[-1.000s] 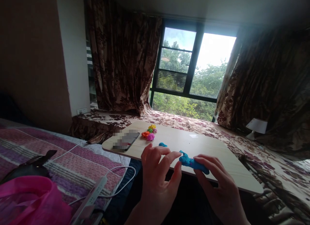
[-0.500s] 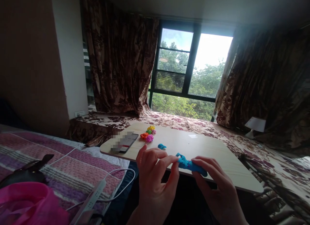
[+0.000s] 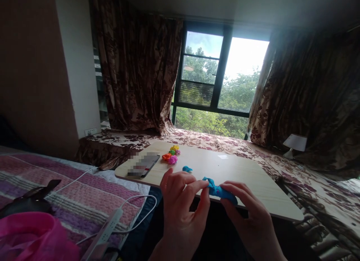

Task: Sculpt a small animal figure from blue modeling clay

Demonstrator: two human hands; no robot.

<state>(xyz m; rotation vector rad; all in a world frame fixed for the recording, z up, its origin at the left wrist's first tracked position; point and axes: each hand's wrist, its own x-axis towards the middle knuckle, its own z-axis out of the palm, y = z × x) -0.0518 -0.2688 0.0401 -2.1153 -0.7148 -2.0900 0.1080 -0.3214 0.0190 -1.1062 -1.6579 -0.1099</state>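
A lumpy, elongated piece of blue modelling clay (image 3: 222, 192) is held over the near edge of the pale table (image 3: 247, 178). My left hand (image 3: 184, 204) pinches its ragged left end between thumb and index finger. Closed around its smooth right end are the thumb and fingers of my right hand (image 3: 249, 208). A tiny pink spot shows on the clay's middle. Just beyond my left hand, a smaller blue clay lump (image 3: 187, 168) lies on the table. Farther back sits a cluster of clay lumps, among them orange (image 3: 166, 156), pink (image 3: 172, 159), yellow (image 3: 174, 147) and green.
A phone (image 3: 149, 166) lies on the table's left part. To the left is a bed with a striped cover (image 3: 84, 201), a power strip (image 3: 108, 227) with white cables, and a pink bag-like item (image 3: 33, 234). A small lamp (image 3: 294, 143) stands at the right by the curtain.
The clay's left end looks more pressed together, and the gap in it near my left fingers has closed. My hands keep nearly the same grip. The view has shifted slightly.
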